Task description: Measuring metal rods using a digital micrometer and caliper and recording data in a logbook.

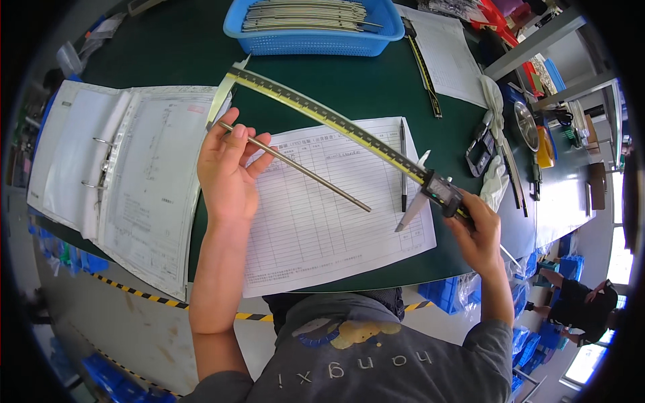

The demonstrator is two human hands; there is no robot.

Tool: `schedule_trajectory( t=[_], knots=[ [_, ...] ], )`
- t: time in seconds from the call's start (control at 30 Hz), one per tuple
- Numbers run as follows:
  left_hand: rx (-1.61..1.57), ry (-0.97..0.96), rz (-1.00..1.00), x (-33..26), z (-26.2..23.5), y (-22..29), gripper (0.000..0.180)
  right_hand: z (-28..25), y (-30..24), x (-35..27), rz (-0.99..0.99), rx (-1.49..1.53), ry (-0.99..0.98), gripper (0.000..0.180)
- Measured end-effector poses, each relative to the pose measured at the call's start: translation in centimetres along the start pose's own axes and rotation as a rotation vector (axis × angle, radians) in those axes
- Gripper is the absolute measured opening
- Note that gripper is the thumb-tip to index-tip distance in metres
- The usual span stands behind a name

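My left hand [228,178] pinches a thin metal rod [302,170] close to one end, between thumb and fingers. The rod slants down to the right, its other end free above the printed form [316,235]. My right hand [480,235] grips a digital caliper [332,121] by its slider and display. Its long beam reaches up to the left, with the jaws spread far apart. The fixed jaw stands beside my left fingertips and the rod's end; whether it touches the rod, I cannot tell. The sliding jaw [411,211] is apart from the rod's free end.
A blue basket [316,46] of metal rods stands at the far side. An open ring binder [144,168] lies left. A pen [403,168] rests on the form. Rightward are a second caliper [424,77], a micrometer [481,144], white gloves [495,181] and a metal bowl [526,125].
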State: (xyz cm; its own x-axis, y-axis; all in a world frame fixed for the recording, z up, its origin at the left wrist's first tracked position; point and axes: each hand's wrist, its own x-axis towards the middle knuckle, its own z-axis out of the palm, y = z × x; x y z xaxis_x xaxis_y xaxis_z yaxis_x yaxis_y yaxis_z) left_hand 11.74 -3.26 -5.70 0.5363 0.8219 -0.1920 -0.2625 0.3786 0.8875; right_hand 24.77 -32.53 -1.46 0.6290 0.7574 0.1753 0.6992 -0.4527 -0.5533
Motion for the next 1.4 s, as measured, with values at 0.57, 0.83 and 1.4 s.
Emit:
schedule_trajectory(
  t=[0.57,0.83,1.4],
  knots=[
    [-0.125,-0.007,0.04,-0.7,-0.2,0.5,0.032,2.1,0.6,-0.3,-0.001,-0.013,0.064,0.026],
    [-0.174,-0.001,0.001,-0.7,-0.2,0.4,0.031,2.6,0.3,0.0,0.037,-0.11,0.202,0.024],
    [-0.177,-0.082,0.074,0.1,-1.6,0.4,0.031,3.6,0.4,1.4,-0.035,-0.27,0.406,0.036]
  ],
)
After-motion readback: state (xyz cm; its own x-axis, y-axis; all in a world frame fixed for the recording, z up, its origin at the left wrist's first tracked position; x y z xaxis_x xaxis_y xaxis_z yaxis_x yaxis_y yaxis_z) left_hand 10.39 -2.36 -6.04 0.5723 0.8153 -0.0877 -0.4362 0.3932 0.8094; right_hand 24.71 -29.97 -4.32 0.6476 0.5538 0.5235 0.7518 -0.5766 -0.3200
